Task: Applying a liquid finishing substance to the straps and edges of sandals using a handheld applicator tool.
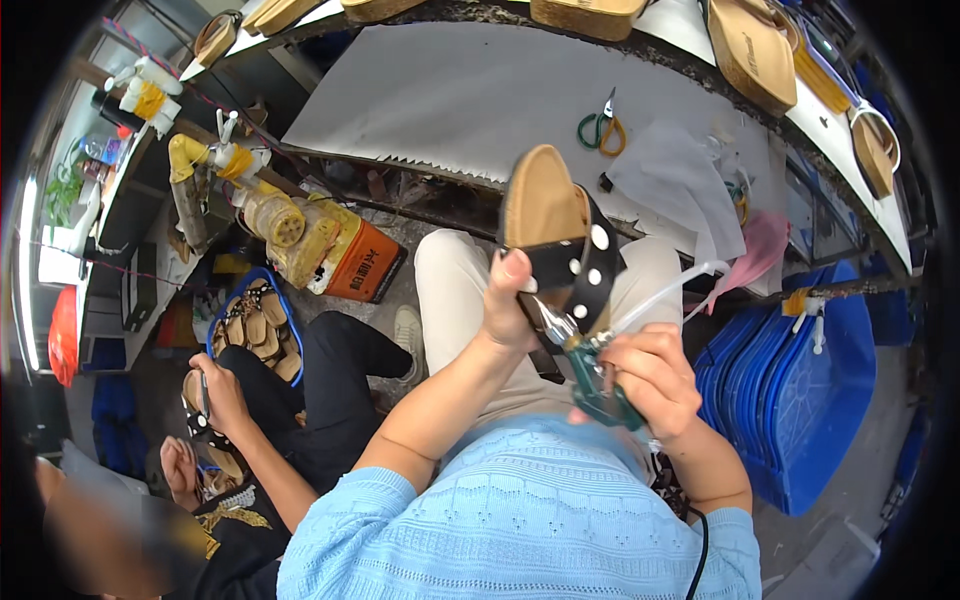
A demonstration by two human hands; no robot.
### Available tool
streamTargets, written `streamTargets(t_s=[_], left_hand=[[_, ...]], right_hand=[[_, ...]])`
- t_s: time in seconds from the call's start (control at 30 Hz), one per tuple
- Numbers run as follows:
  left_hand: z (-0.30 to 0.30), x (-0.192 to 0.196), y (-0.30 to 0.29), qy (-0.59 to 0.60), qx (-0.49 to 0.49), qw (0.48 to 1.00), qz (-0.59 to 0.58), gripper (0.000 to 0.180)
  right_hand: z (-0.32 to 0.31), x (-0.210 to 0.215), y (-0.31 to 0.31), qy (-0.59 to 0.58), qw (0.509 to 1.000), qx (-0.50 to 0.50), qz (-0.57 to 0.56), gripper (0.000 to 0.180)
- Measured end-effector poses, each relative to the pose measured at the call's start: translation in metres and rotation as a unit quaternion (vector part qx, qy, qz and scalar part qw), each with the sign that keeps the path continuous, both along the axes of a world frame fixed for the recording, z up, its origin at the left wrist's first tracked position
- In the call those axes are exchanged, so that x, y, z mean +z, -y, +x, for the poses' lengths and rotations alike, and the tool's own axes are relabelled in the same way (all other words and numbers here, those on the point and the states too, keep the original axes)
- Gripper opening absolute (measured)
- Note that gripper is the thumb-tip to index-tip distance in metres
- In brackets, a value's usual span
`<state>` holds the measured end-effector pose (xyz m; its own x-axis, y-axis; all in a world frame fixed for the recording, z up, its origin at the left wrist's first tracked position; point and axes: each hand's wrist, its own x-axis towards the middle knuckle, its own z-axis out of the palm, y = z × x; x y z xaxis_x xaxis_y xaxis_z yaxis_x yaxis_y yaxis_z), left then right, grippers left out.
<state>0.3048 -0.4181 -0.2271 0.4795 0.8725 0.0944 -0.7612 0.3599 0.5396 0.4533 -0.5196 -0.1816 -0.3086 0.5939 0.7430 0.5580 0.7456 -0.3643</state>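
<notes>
The left hand (508, 300) grips a sandal (545, 200) with white-dotted black straps above the lap; the right hand (655, 375) is curled around a green tool (595, 392), its metal nozzle at or just beside the straps. The step seems to be nozzle work there; the next move calls for careful aim. Farther off, scissors (606, 128) lie on the grey surface (430, 90); blue trays (820, 400) stand right.

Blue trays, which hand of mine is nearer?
Right. Your right hand, holding the green tool, is left of the blue trays; your left hand, holding the sandal, is farther left.
</notes>
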Motion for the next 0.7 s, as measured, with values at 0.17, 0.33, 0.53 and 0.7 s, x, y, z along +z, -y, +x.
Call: streamTargets(t_s=[0.17,0.33,0.53,0.7], left_hand=[[-0.028,0.005,-0.033,-0.108,0.039,0.975,0.190,0.113],[-0.041,0.007,-0.040,-0.215,0.014,0.922,0.323,0.128],[-0.041,0.003,-0.042,-0.234,0.035,0.886,0.398,0.128],[-0.045,0.007,-0.047,-0.261,0.050,0.851,0.453,0.130]], right_hand=[[0.026,0.008,0.018,-0.202,0.965,0.081,-0.145,0.044],[0.033,0.025,0.010,-0.221,0.952,0.117,-0.179,0.044],[0.031,0.036,0.003,-0.154,0.954,0.083,-0.241,0.035],[0.034,0.039,0.000,-0.158,0.950,0.075,-0.260,0.034]])
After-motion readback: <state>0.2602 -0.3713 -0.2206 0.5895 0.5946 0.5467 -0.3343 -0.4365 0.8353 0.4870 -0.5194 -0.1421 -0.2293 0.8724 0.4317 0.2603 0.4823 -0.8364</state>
